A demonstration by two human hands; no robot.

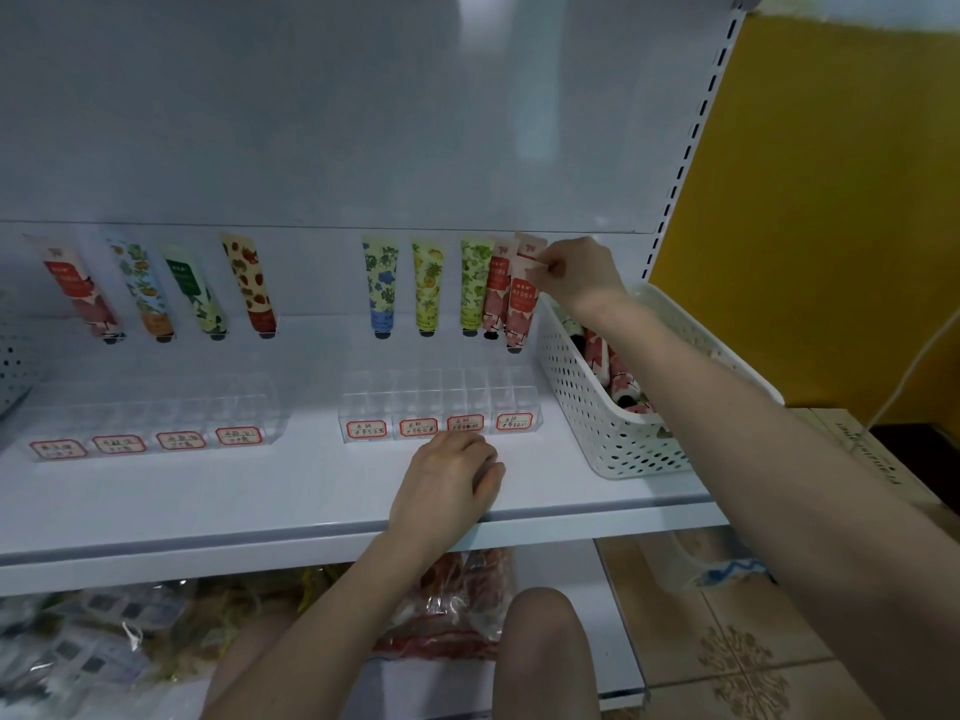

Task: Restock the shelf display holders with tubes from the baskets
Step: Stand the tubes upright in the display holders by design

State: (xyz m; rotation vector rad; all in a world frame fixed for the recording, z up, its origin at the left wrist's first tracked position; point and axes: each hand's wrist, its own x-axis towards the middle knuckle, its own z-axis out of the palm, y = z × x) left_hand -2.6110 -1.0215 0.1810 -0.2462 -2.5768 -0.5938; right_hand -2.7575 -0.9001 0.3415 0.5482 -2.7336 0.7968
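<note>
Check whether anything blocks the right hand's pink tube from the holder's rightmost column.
Nothing visible does. The right hand pinches the pink tube over that column of the clear holder; a second pink tube stands beside it, the left hand rests on the shelf in front.

Yellow wall (810,226) at right, white patch along its top edge. White slotted upright (696,127) runs diagonally beside it, bordering a plain white back panel (311,106). Perforated white panel (15,356) at far left.

White cable (917,363) hangs slanting across the yellow wall, ending near a cardboard box (852,428) with dark print along one side; print too small to read.

Lower shelf (618,662), white, holds:
- a clear bag of red goods (457,605);
- a bag of yellowish-green stringy contents (249,600);
- clear-wrapped packs with dark squares (78,641), far left.

Floor (743,662) is tan tile with brown floral motifs. A pale item with a blue zigzag band (737,569) lies on it.
</note>
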